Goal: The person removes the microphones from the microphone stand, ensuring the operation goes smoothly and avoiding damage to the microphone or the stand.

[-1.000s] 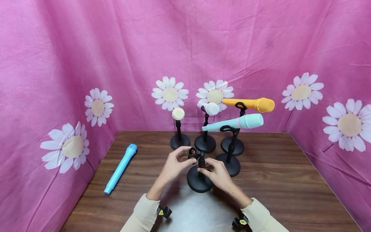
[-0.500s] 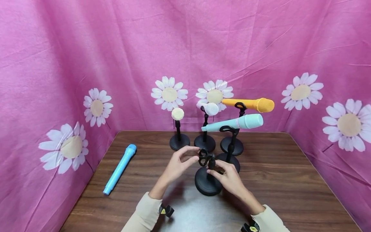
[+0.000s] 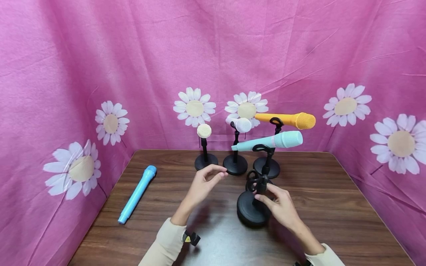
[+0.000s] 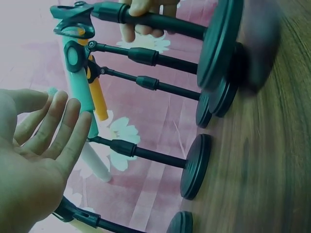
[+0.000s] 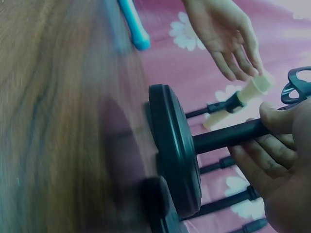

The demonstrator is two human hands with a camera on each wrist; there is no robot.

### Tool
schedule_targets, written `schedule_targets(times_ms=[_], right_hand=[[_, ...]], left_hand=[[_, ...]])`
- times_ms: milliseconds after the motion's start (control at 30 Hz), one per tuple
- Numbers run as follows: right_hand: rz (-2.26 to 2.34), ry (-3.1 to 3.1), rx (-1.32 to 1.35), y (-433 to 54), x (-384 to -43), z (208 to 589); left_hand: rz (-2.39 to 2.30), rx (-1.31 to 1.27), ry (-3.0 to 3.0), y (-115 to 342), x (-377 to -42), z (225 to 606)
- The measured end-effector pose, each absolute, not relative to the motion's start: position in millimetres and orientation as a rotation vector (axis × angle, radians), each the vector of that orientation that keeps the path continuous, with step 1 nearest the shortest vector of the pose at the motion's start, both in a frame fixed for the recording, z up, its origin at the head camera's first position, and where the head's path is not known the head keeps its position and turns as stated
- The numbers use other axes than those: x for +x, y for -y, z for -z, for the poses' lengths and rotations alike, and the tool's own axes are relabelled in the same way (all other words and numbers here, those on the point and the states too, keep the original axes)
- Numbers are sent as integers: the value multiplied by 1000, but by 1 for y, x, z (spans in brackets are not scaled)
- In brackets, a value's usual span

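1. Fingers (image 3: 274, 190) of the right hand (image 3: 281, 207) grip the pole (image 5: 228, 136) of a black stand (image 3: 262, 185), its clip (image 4: 73, 13) bearing no microphone; it hangs in front of the mint microphone (image 3: 269, 141), its base (image 3: 249, 210) apparently off the table (image 3: 213, 244);
2. Left hand (image 3: 201, 186), to the mint microphone's left, holds nothing, fingers loosely extended;
3. Good handling likely means an upright pole, clearance from the mint microphone's stand (image 3: 265, 170), a flat landing;
4. Blue microphone (image 3: 138, 194) lies loose, well left of the mint one.
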State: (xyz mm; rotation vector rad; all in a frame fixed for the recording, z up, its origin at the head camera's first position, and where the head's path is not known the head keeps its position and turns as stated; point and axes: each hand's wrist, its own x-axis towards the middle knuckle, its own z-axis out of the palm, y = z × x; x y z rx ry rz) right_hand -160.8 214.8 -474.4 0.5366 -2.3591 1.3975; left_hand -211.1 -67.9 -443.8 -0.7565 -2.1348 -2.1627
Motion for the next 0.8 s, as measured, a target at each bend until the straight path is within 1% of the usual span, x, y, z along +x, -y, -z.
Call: schedule_targets(times_ms=[200,367,633,800], right_hand=[[-1436,2294,425,-242,-152,466],[-1412,2253,278,-268,-148,460],[-1247,2261,84,-311,-159,461],[-1210,2270,-32,-332,-172,462]], left_hand=[[2168,-763,2133,57,-212,440],[2195,-785,2105,44,-217,436],[2148,-843,2097,23,-226,424],[1972,-849,2159,13,-234,414]])
